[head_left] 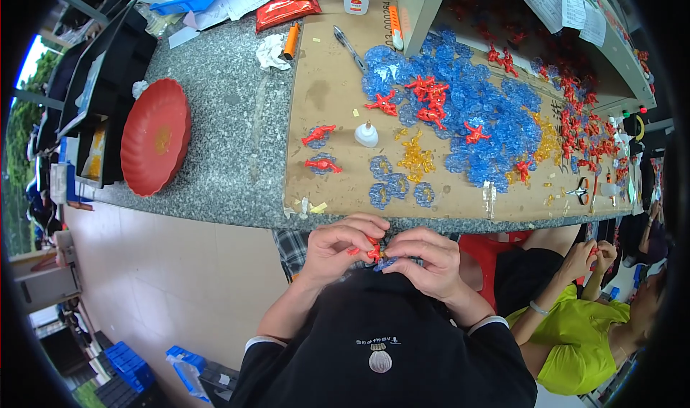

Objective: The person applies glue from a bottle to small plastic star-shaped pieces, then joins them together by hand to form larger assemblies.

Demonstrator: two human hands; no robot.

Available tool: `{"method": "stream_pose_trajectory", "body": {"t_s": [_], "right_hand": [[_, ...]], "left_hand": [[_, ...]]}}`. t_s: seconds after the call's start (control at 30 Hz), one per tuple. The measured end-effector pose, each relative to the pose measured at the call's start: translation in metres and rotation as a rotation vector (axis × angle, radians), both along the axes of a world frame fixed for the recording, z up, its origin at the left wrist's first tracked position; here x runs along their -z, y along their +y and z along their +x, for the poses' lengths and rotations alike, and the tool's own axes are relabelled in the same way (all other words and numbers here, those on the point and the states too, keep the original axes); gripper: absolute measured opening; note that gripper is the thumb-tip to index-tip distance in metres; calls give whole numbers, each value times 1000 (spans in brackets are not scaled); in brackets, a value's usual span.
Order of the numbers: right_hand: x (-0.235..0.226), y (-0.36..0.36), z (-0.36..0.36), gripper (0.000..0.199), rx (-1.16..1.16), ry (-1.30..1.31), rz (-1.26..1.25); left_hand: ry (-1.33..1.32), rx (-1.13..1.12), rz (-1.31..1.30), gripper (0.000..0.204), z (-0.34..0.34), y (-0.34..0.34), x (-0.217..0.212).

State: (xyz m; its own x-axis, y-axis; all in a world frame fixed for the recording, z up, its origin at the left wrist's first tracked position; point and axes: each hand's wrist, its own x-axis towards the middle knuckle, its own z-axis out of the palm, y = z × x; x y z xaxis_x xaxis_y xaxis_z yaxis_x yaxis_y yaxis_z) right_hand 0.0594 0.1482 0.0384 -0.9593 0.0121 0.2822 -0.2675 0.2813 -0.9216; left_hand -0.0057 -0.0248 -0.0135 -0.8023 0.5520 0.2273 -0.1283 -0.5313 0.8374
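Pinching red piece (372,251) — between both hands' fingers (359,237)

Speckled granite worktop (230,120), pale floor (180,278)

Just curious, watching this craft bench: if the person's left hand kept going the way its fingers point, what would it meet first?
The left hand points right, toward the right hand. It would first meet the small red plastic piece pinched between both hands, then the right hand's fingers; they look almost touching, though depth is unclear.
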Motion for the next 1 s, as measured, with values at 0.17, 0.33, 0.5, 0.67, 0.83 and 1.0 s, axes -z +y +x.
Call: {"method": "stream_pose_trajectory", "body": {"t_s": [0.17, 0.33, 0.5, 0.67, 0.83, 1.0], "right_hand": [[5, 3, -3, 24, -61, 20, -35], [13, 1, -6, 23, -69, 13, -95], [14, -5, -11, 24, -102, -37, -192], [-1, 1, -34, 32, 96, -157, -27], [-7, 3, -85, 36, 356, -100, 351], [14, -2, -115, 38, 367, -55, 487]], "left_hand": [[134, 28, -181, 13, -8, -5, -5], [155, -3, -219, 15, -8, -5, -12], [136, -36, -229, 16, -12, -13, -19], [239, -335, -619, 19, -28, -43, -30], [587, -729, -1025, 24, -50, -42, -26], [491, -733, -925, 29, -57, -26, -21]]}}
